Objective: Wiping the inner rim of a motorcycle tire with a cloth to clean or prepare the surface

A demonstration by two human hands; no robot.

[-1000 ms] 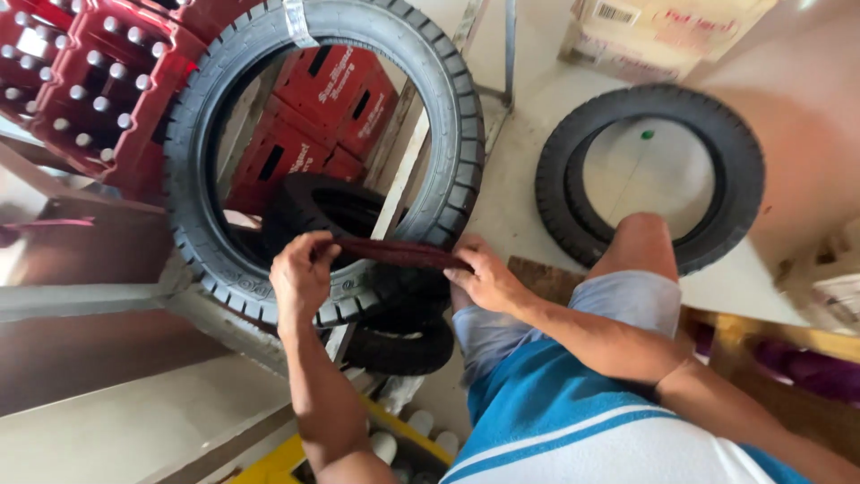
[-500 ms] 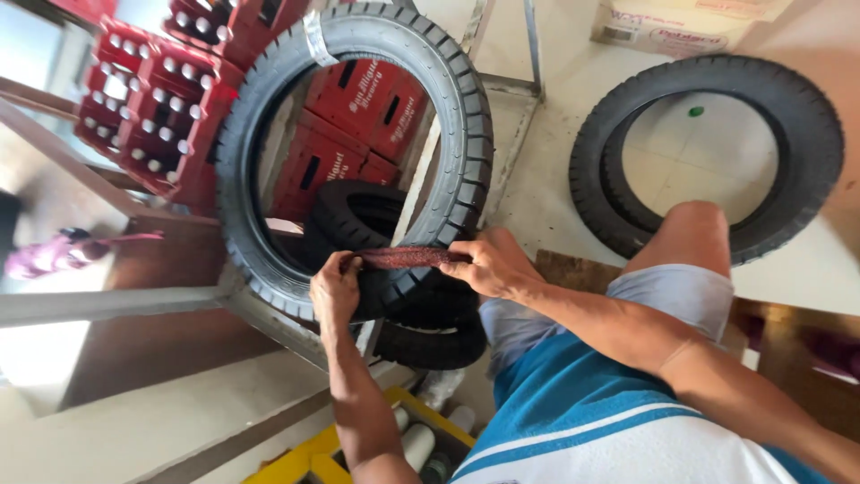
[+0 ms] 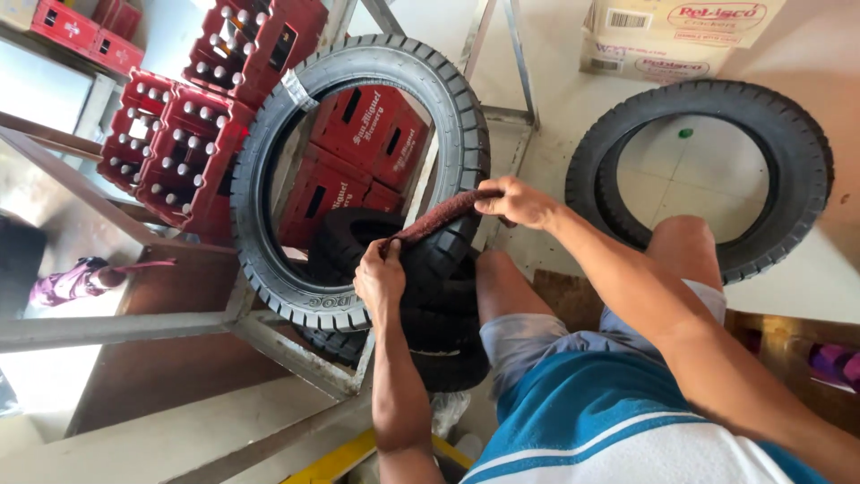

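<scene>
- The left hand (image 3: pixel 381 280), just below the centre of the frame, has its fingers closed round the lower end of a dark red cloth strip (image 3: pixel 436 217), pinching it against the tread of the upright tyre (image 3: pixel 358 179).
- The right hand (image 3: pixel 518 202), a little right of centre, grips the strip's upper end with fingers curled over it, so the strip is stretched taut between the two hands and lies across the tyre's lower right rim (a hold that looks suited to rubbing or wrapping the rubber, judging by the tension).
- The upright tyre fills the upper middle of the frame and leans against a grey metal frame (image 3: pixel 269 336), which keeps it standing at a height both hands can reach from a seated position.
- Below it, near the person's bare knee (image 3: pixel 502 278), smaller dark tyres (image 3: pixel 430 332) are stacked, touching the upright one.
- A second large tyre (image 3: pixel 708 175) lies flat on the pale floor (image 3: pixel 555 161) in the upper right, well apart from the hands.
- Red bottle crates (image 3: pixel 179 152) stand stacked in the upper left, with more visible through the tyre's opening.
- A cardboard box (image 3: pixel 672 36) sits at the top right edge.
- The person wears a blue shirt (image 3: pixel 609 421) and grey shorts, at lower right.
</scene>
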